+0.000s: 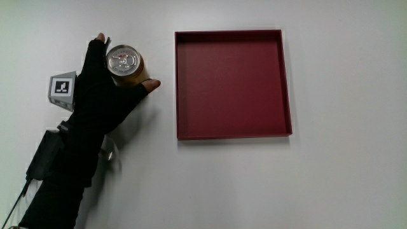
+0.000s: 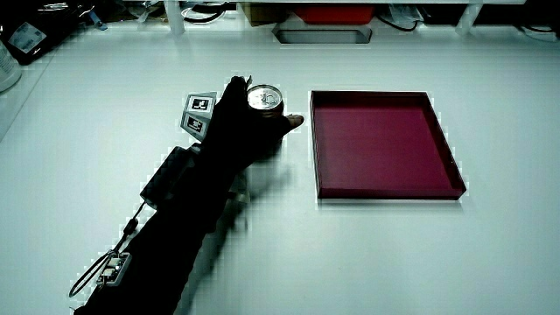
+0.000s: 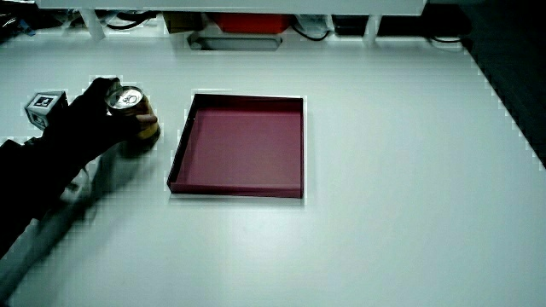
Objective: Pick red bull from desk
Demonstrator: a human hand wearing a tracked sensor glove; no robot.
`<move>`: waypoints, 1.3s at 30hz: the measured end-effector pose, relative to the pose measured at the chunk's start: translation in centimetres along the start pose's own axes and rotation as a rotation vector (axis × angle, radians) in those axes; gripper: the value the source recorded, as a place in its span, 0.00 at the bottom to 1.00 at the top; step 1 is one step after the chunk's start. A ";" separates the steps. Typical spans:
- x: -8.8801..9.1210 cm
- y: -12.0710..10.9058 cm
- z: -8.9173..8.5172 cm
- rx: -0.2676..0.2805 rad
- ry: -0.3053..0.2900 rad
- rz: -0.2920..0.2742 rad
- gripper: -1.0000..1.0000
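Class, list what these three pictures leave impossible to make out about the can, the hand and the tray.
- The can: its label is unreadable in the main view, which shows mostly the top; in both side views the hand covers its side.
- Whether the can has left the table: its base is hidden in every view.
- The forearm is cut off by the picture's edge in a side view.
- The red tray: nothing shows inside.

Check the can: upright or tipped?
Upright: the can shows its round silver top from above, the hand wrapped around it beside the red tray.
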 end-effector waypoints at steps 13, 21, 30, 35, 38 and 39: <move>-0.5 -0.3 0.8 0.117 -0.045 -0.026 0.76; -0.5 -0.7 0.6 0.166 -0.032 -0.042 0.93; 0.4 -1.0 0.9 0.173 -0.035 -0.061 1.00; 2.7 -0.9 0.7 0.132 -0.046 -0.117 1.00; 4.3 -0.9 0.2 0.100 -0.070 -0.145 1.00; 4.8 -0.9 0.0 0.096 -0.074 -0.161 1.00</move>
